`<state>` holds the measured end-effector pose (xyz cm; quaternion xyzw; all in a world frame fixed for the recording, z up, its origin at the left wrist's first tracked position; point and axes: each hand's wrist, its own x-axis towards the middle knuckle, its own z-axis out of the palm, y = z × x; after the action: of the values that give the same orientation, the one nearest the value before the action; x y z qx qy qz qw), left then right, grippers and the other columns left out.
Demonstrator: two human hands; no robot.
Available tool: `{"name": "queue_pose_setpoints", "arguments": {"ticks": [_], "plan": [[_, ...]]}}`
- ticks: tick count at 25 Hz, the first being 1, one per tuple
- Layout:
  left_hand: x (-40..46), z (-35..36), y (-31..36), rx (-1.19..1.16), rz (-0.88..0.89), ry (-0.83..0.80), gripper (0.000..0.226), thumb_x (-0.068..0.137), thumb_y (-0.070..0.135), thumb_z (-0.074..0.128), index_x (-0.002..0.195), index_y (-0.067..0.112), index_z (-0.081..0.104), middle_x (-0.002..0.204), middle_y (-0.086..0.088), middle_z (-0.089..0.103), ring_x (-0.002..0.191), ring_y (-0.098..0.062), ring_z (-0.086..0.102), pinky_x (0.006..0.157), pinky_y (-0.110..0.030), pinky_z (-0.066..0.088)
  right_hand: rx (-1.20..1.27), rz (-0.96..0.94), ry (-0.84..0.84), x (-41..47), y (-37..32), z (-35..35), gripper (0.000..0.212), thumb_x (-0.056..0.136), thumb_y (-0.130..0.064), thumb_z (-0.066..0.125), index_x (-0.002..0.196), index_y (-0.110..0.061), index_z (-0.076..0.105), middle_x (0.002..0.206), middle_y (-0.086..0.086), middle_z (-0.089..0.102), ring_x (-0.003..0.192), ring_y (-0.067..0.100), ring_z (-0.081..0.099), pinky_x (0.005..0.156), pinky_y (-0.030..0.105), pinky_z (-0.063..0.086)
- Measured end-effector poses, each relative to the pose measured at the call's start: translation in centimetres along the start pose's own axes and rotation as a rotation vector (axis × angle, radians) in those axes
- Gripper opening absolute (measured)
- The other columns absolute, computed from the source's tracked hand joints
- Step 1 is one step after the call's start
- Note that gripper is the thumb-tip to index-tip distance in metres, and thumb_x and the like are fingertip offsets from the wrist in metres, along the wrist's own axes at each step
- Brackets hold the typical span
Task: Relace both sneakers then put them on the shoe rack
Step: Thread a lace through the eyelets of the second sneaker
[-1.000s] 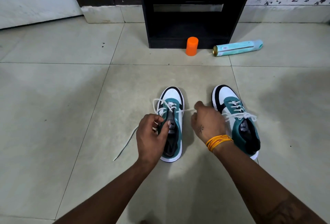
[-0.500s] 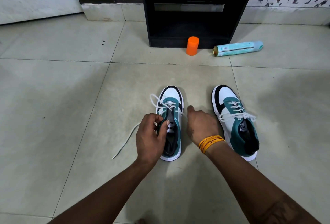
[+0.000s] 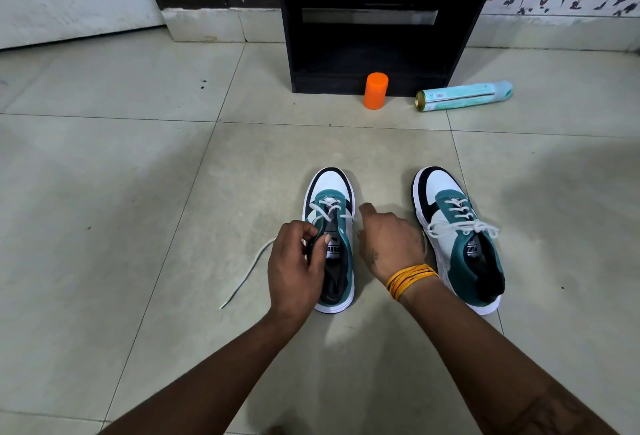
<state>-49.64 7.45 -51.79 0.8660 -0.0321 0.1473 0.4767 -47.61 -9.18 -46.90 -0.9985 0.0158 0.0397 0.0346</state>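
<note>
The left hand [image 3: 296, 271] hides the left sneaker's [image 3: 334, 247] near-side eyelets.

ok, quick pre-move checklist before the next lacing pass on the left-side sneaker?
1. Left hand grips the tongue of the teal, white and black left-side sneaker: ok.
2. White lace fully threaded: not ok, one end trails on the tiled floor.
3. Right hand holding the other lace end: cannot tell.
4. Matching right-side sneaker laced and tied: ok.
5. Black wooden shoe rack bottom shelf free: ok; upright orange plastic cap stands in front.
</note>
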Motion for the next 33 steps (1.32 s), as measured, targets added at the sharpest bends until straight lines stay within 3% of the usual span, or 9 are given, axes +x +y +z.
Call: {"name": "queue_pose_setpoints", "arguments": {"ticks": [3, 6, 8, 11, 14, 20, 25, 29, 33], "plan": [[0.0, 0.1, 0.1, 0.007, -0.004, 0.009, 0.016, 0.098, 0.025, 0.072, 0.095, 0.020, 0.057, 0.094, 0.011, 0.057, 0.081, -0.012, 0.057, 0.068, -0.029, 0.048, 0.043, -0.041, 0.050, 0.1, -0.7, 0.4, 0.017, 0.101, -0.026, 0.046, 0.112, -0.019, 0.058, 0.098, 0.008, 0.072, 0.091, 0.037, 0.069, 0.063, 0.034, 0.036], [-0.1, 0.1, 0.0, 0.000, -0.006, 0.004, 0.015, 0.098, 0.026, 0.070, 0.096, 0.021, 0.057, 0.094, 0.011, 0.057, 0.081, -0.014, 0.058, 0.068, -0.034, 0.050, 0.013, 0.105, -0.104, -0.4, 1.3, 1.4, 0.020, 0.094, -0.017, 0.052, 0.109, -0.015, 0.064, 0.109, 0.011, 0.071, 0.101, 0.037, 0.069, 0.076, 0.035, 0.050], [-0.1, 0.0, 0.1, -0.001, -0.011, 0.004, 0.015, 0.098, 0.027, 0.070, 0.095, 0.021, 0.056, 0.094, 0.011, 0.057, 0.081, -0.014, 0.058, 0.069, -0.036, 0.051, 0.028, 0.134, -0.137, -0.9, 2.1, 1.7, 0.021, 0.092, -0.015, 0.054, 0.110, -0.013, 0.064, 0.111, 0.013, 0.070, 0.103, 0.037, 0.068, 0.078, 0.037, 0.052], [0.0, 0.1, 0.1, 0.014, -0.001, 0.002, 0.016, 0.098, 0.028, 0.070, 0.096, 0.021, 0.056, 0.094, 0.010, 0.056, 0.082, -0.014, 0.057, 0.067, -0.036, 0.050, 0.059, 0.047, 0.002, -0.5, 0.9, 1.3, 0.021, 0.093, -0.016, 0.053, 0.114, -0.016, 0.054, 0.099, 0.011, 0.072, 0.092, 0.038, 0.070, 0.064, 0.036, 0.039], [-0.1, 0.1, 0.3, 0.032, 0.000, 0.012, 0.015, 0.098, 0.027, 0.069, 0.097, 0.021, 0.055, 0.095, 0.011, 0.054, 0.082, -0.013, 0.056, 0.068, -0.035, 0.050, 0.102, -0.042, 0.101, -0.1, -0.6, 0.8, 0.014, 0.101, -0.026, 0.048, 0.110, -0.021, 0.056, 0.093, 0.008, 0.072, 0.087, 0.039, 0.069, 0.062, 0.034, 0.034], [-0.2, 0.2, 0.4, 0.052, -0.015, 0.006, 0.015, 0.098, 0.028, 0.069, 0.097, 0.021, 0.056, 0.096, 0.011, 0.055, 0.084, -0.014, 0.056, 0.070, -0.038, 0.051, 0.093, 0.088, 0.016, -0.2, -0.3, 1.6, 0.015, 0.096, -0.024, 0.051, 0.100, -0.017, 0.065, 0.099, 0.010, 0.073, 0.092, 0.037, 0.070, 0.069, 0.034, 0.048], [-0.3, 0.2, 0.5, 0.025, -0.039, 0.010, 0.017, 0.097, 0.028, 0.071, 0.096, 0.022, 0.055, 0.095, 0.013, 0.054, 0.084, -0.012, 0.057, 0.069, -0.036, 0.051, 0.171, 0.087, 0.126, -0.4, -1.2, 1.4, 0.015, 0.098, -0.027, 0.050, 0.102, -0.018, 0.062, 0.093, 0.009, 0.070, 0.089, 0.038, 0.068, 0.063, 0.036, 0.040], [0.3, -0.2, 1.0, 0.002, -0.079, -0.026, 0.019, 0.094, 0.030, 0.074, 0.093, 0.025, 0.055, 0.093, 0.012, 0.057, 0.083, -0.009, 0.059, 0.067, -0.033, 0.051, 0.414, 0.094, 0.198, -0.6, -0.4, 0.5, 0.014, 0.089, -0.032, 0.060, 0.087, -0.021, 0.069, 0.090, 0.002, 0.063, 0.086, 0.028, 0.062, 0.070, 0.038, 0.052], [1.5, -0.6, 2.2, 0.005, -0.087, -0.044, 0.011, 0.091, 0.024, 0.072, 0.095, 0.026, 0.062, 0.090, 0.011, 0.060, 0.081, -0.008, 0.060, 0.068, -0.036, 0.053, 0.832, 0.158, 0.160, -0.7, -1.3, -1.6, 0.019, 0.085, -0.037, 0.057, 0.090, -0.026, 0.071, 0.075, -0.008, 0.072, 0.070, 0.017, 0.070, 0.072, 0.037, 0.057]]}}
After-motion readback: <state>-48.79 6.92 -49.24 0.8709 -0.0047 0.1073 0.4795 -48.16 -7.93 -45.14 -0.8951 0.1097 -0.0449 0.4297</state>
